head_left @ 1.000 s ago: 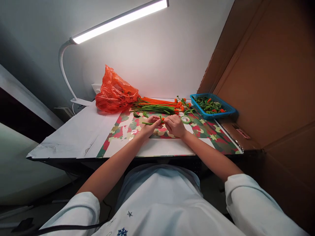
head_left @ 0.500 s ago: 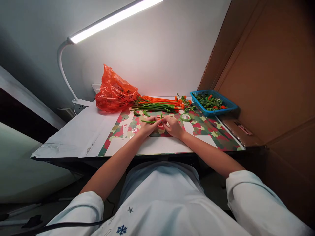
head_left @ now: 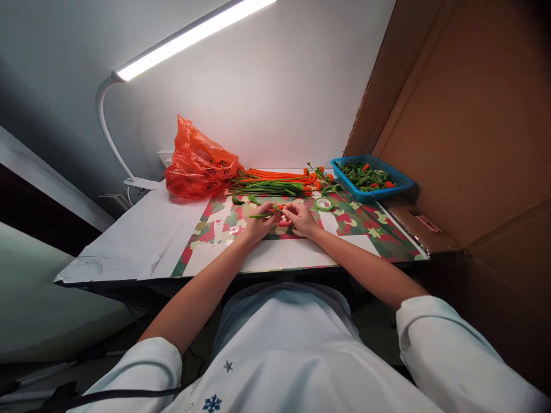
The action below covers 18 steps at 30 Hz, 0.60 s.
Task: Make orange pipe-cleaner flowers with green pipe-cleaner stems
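The lamp [head_left: 189, 37] runs off the top edge. The fingertips of the left hand [head_left: 262, 222] and right hand [head_left: 301, 218] cover most of the small green stem [head_left: 260, 215], and the basket's [head_left: 373, 194] contents are too small to identify.

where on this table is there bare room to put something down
Free: the white table left of the patterned mat, below the orange bag. Crowded: the back, with stems, tape roll and blue basket.

Looks like a small handicraft workstation, probably piecework. A desk [head_left: 129, 241] sits against a plain wall, boxed in on the right edge by cardboard sheets [head_left: 473, 126], with a clamp-on strip lamp [head_left: 189, 37] overhead. Bundled green and orange stems [head_left: 275, 182], a blue basket [head_left: 372, 179] of bits and a tape roll [head_left: 323, 204] fill the far edge.
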Tool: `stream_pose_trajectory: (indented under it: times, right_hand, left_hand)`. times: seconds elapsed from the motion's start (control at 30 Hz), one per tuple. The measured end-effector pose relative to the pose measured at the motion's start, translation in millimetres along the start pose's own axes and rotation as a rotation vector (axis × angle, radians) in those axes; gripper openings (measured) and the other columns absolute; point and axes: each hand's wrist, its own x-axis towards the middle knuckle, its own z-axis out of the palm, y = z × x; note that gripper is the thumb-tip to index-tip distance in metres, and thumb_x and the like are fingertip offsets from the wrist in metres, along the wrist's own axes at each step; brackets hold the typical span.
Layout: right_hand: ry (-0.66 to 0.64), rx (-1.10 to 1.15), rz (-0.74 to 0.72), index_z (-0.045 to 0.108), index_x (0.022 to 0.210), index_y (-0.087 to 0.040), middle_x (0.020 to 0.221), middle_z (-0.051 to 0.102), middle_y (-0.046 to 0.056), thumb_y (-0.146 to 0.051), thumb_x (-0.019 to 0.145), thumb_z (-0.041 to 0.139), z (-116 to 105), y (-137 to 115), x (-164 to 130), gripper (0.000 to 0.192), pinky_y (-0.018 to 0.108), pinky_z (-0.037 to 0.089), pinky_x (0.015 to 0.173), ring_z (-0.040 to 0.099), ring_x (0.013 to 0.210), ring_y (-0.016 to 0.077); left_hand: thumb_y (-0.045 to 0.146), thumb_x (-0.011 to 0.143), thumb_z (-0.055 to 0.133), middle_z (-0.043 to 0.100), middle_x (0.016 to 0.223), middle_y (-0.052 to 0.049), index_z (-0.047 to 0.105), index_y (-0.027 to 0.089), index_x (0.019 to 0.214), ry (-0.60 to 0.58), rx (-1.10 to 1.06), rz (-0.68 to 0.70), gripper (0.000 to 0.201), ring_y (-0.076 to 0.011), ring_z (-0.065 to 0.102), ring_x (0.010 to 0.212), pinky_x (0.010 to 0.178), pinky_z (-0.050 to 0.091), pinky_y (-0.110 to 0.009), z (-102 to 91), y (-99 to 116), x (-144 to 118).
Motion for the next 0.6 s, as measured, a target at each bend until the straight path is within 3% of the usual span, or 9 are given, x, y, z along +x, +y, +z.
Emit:
stream_pose_trajectory:
  times: [0.37,0.6]
  right_hand:
    - [-0.026,0.349,0.378,0.051,0.063,-0.019,0.052,0.051,-0.006,-0.024,0.074,0.067,2.1,-12.7,3.9,0.020,0.017,0.040,0.046,0.048,0.047,0.0071]
    - [-0.112,0.450,0.619,0.054,0.064,-0.017,0.048,0.048,-0.005,-0.013,0.079,0.061,-4.5,-15.0,12.9,0.017,0.018,0.043,0.044,0.047,0.043,0.0070]
  left_hand:
    - [0.028,0.076,0.062,0.057,0.072,0.004,0.053,0.020,0.077,0.044,0.127,0.024,0.012,-0.0116,0.058,0.065,0.059,0.048,-0.021,-2.6,-10.5,0.7]
    - [0.022,0.070,0.064,0.057,0.074,0.001,0.053,0.020,0.069,0.068,0.197,0.076,0.011,-0.0138,0.052,0.070,0.060,0.046,-0.023,0.1,-0.1,-2.9]
